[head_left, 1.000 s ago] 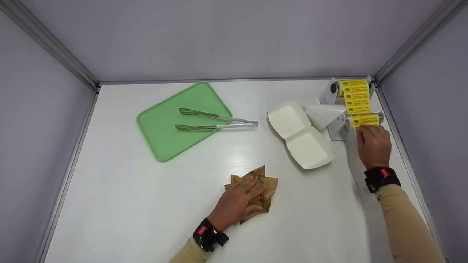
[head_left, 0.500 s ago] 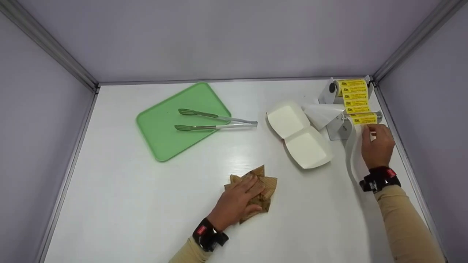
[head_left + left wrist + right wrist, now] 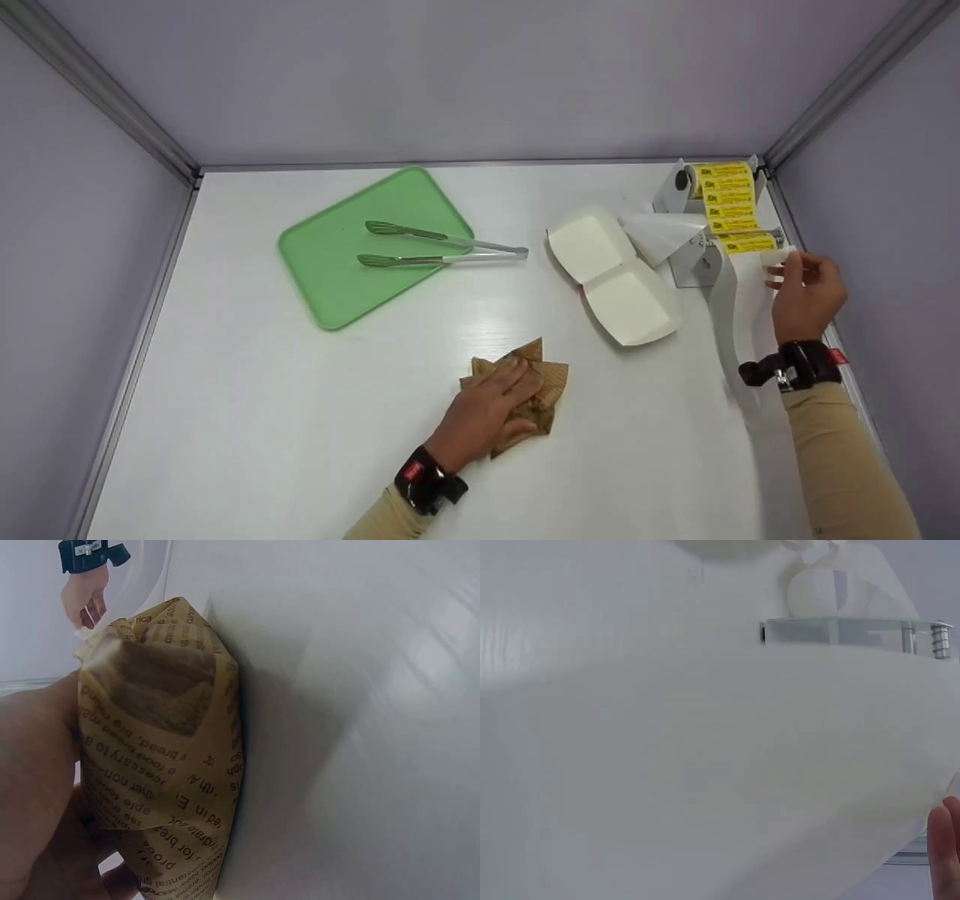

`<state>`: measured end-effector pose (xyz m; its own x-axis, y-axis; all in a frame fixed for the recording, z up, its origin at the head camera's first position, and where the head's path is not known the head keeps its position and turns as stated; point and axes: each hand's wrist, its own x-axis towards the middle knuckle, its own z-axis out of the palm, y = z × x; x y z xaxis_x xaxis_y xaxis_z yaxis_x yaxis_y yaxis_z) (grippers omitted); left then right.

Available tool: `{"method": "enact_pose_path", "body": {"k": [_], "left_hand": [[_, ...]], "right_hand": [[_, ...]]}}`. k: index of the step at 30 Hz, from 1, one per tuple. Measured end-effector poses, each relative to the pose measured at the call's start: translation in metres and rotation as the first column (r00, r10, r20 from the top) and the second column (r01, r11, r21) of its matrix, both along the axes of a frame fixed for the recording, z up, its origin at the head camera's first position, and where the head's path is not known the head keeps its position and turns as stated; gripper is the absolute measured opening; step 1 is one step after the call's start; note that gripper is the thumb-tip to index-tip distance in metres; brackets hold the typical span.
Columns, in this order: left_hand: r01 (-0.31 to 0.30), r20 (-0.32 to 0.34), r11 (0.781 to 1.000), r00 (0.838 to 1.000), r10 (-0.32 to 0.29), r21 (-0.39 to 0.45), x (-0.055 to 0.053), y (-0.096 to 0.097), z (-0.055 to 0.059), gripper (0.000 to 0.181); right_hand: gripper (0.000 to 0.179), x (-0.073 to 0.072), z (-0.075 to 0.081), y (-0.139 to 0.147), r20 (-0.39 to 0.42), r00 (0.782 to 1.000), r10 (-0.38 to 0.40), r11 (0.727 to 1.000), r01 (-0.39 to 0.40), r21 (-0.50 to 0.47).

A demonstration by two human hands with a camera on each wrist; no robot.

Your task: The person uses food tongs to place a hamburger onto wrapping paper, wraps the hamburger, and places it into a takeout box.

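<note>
My left hand [image 3: 484, 412] rests over a package wrapped in brown printed paper [image 3: 553, 382], its fingers lying fairly straight across the top. Up close in the left wrist view, black lettering covers the paper wrap [image 3: 180, 787] and a darker filling shows through it. My right hand [image 3: 808, 296] pinches a small label [image 3: 772, 258], pale side showing, just right of the label dispenser [image 3: 694, 264]. Yellow labels [image 3: 729, 198] run over the dispenser, and the white backing strip [image 3: 742, 300] hangs down in front. In the right wrist view my fingertips [image 3: 941, 840] show beside the broad backing strip [image 3: 727, 757].
An opened white clamshell box [image 3: 630, 304] lies left of the dispenser, with a white paper cone [image 3: 664, 231] between them. Metal tongs [image 3: 487, 258] lie partly on a green tray [image 3: 322, 277] at the back left. Walls [image 3: 480, 82] enclose the table's back and sides.
My right hand has moved right, away from the dispenser's front bar, drawing a small label off the backing strip. The left hand stays on the wrapped package.
</note>
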<state>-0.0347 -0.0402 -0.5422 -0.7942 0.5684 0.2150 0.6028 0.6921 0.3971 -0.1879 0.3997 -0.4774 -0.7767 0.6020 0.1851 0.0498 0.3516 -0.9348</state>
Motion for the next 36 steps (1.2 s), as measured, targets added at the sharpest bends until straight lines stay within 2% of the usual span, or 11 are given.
{"method": "enact_pose_path", "body": {"k": [3, 7, 10, 16, 20, 23, 26, 29, 32, 34, 36], "left_hand": [[-0.002, -0.007, 1.0, 1.0, 0.002, 0.004, 0.001, 0.0, 0.0, 0.069], [-0.002, -0.005, 1.0, 1.0, 0.002, 0.01, 0.002, 0.001, 0.0, 0.068], [-0.002, 0.0, 1.0, 1.0, 0.002, 0.01, 0.002, 0.001, 0.0, 0.065], [-0.004, 0.003, 1.0, 1.0, 0.004, 0.017, 0.003, 0.002, -0.001, 0.065], [-0.001, -0.018, 1.0, 1.0, 0.001, 0.015, 0.003, 0.002, -0.002, 0.066], [-0.003, -0.041, 1.0, 0.999, 0.002, -0.004, 0.003, 0.002, -0.002, 0.066], [-0.004, -0.055, 1.0, 0.999, 0.002, -0.031, 0.003, 0.003, -0.002, 0.064], [-0.002, -0.067, 0.996, 0.998, -0.004, -0.084, 0.004, 0.005, -0.002, 0.06], [-0.004, -0.078, 0.992, 0.997, -0.006, -0.128, 0.004, 0.006, -0.001, 0.056], [-0.007, -0.082, 0.99, 0.997, -0.004, -0.141, 0.003, 0.007, -0.001, 0.054], [-0.012, -0.085, 0.989, 0.996, -0.001, -0.146, 0.002, 0.007, 0.0, 0.052]], "right_hand": [[0.012, 0.004, 0.008, 0.002, -0.036, 0.999, -0.007, 0.989, 0.002, -0.147], [0.016, 0.008, 0.015, 0.008, -0.114, 0.992, -0.05, 0.948, 0.012, -0.319], [0.02, 0.009, 0.018, 0.012, -0.164, 0.981, -0.103, 0.905, 0.024, -0.425], [0.021, 0.011, 0.026, 0.016, -0.187, 0.955, -0.23, 0.786, 0.069, -0.614], [0.016, 0.015, 0.033, 0.014, -0.183, 0.94, -0.287, 0.75, 0.102, -0.653], [0.02, 0.019, 0.039, 0.006, -0.199, 0.943, -0.267, 0.751, 0.074, -0.656], [0.03, 0.022, 0.042, -0.006, -0.234, 0.953, -0.193, 0.763, -0.005, -0.647], [0.037, 0.025, 0.044, -0.022, -0.226, 0.971, -0.072, 0.77, -0.09, -0.632], [0.037, 0.03, 0.045, -0.043, -0.17, 0.982, 0.079, 0.797, -0.165, -0.581], [0.034, 0.036, 0.044, -0.058, -0.136, 0.975, 0.176, 0.826, -0.222, -0.518], [0.031, 0.043, 0.042, -0.075, -0.12, 0.957, 0.266, 0.841, -0.291, -0.457]]}}
